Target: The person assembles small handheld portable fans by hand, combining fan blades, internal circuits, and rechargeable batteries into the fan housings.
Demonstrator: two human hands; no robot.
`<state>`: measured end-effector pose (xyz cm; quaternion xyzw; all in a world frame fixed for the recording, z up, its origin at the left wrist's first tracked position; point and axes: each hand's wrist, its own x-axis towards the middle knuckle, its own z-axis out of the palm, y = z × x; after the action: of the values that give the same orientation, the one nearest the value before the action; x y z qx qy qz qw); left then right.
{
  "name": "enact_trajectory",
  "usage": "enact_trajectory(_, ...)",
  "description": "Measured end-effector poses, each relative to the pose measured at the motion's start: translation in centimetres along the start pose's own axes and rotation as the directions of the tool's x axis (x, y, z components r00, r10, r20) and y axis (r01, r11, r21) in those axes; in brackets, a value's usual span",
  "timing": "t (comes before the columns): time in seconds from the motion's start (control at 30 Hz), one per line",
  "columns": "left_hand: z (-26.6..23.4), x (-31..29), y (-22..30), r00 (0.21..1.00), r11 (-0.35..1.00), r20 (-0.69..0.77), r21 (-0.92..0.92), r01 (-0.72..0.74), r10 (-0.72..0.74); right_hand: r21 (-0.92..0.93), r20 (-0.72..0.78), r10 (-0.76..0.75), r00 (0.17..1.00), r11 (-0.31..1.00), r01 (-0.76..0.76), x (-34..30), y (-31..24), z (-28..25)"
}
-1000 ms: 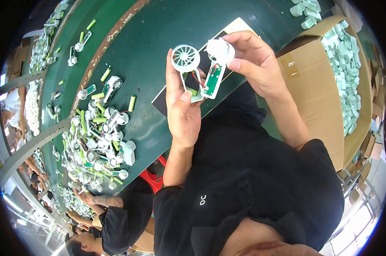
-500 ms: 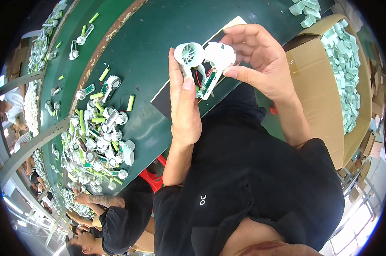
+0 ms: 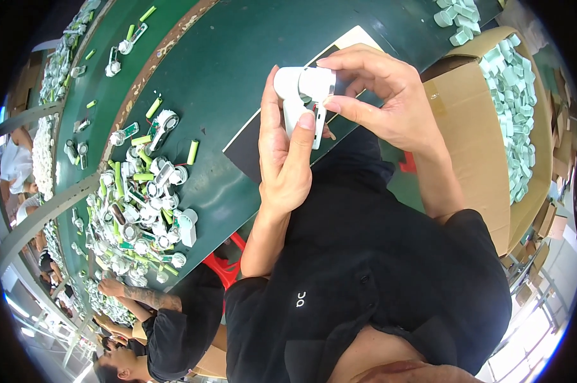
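Over the table, both hands hold the two white parts of a small handheld fan. My left hand (image 3: 283,163) is closed round the left part, a white fan shell (image 3: 288,83) with a round head and a narrow handle; the thumb lies across the handle. Fingers and thumb of my right hand (image 3: 393,105) grip the round head of the right part, a white fan body (image 3: 318,83) with a slotted handle. The two heads touch or overlap, and the handles run down side by side. The inner parts are mostly hidden now.
Below the hands lies a dark flat board with a pale edge (image 3: 242,152) on the green table (image 3: 218,83). A heap of fan parts with green battery cells (image 3: 141,198) is at left. Pale green plastic pieces fill a cardboard box (image 3: 470,147) at right. A co-worker (image 3: 180,325) sits at lower left.
The two fan parts have come closer together and turned: the vaned opening, circuit board and red wires seen before are now mostly covered. My right hand has shifted slightly left.
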<state>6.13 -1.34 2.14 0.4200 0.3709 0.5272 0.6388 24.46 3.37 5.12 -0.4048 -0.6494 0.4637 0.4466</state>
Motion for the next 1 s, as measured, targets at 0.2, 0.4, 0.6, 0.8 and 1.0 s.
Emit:
enact_trajectory(0.2,0.5,-0.1,-0.3,0.995,0.997,-0.072,-0.042,-0.070,0.067,-0.017,0.007,0.011,1.000,1.000,-0.011,0.1,-0.3,-0.4)
enact_trajectory(0.4,0.8,-0.2,-0.6,0.983,0.990,-0.122,0.013,-0.138,0.139,0.032,0.017,-0.038,0.999,0.999,0.038,0.4,0.0,-0.2)
enact_trajectory(0.6,1.5,-0.1,-0.6,0.982,0.990,-0.124,0.036,-0.138,0.142,0.019,0.012,-0.017,1.000,1.000,0.017,0.2,0.0,-0.3)
enact_trajectory(0.8,0.8,-0.2,-0.9,0.993,0.978,-0.034,0.176,-0.108,0.116,-0.163,0.064,-0.152,0.986,0.973,0.161,0.5,0.4,-0.8)
enact_trajectory(1.0,0.1,-0.2,-1.0,0.998,0.996,0.003,0.054,-0.066,0.066,-0.041,0.099,-0.007,0.995,0.999,0.011,0.1,0.2,-0.8)
